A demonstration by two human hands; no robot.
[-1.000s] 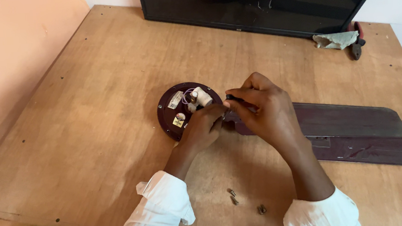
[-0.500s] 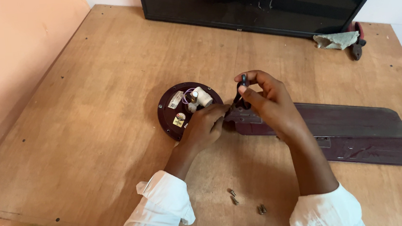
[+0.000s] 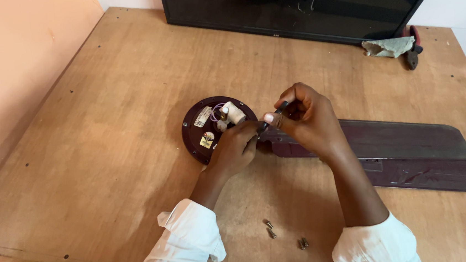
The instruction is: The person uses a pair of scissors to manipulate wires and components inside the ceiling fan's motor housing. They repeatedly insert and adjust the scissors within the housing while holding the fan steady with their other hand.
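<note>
Right hand (image 3: 304,117) has tilted its pinched screwdriver (image 3: 272,118) lower toward the left hand (image 3: 235,147), which grips the round maroon motor (image 3: 202,129)

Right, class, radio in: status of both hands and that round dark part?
Left hand steadying round motor housing. Right hand pinching a thin dark tool. Loose screws nearby.

Round dark maroon fan hub (image 3: 199,129) lying flat at frame centre, white parts and wires on top, thin dark tool (image 3: 272,118) slanted just right of it
</note>
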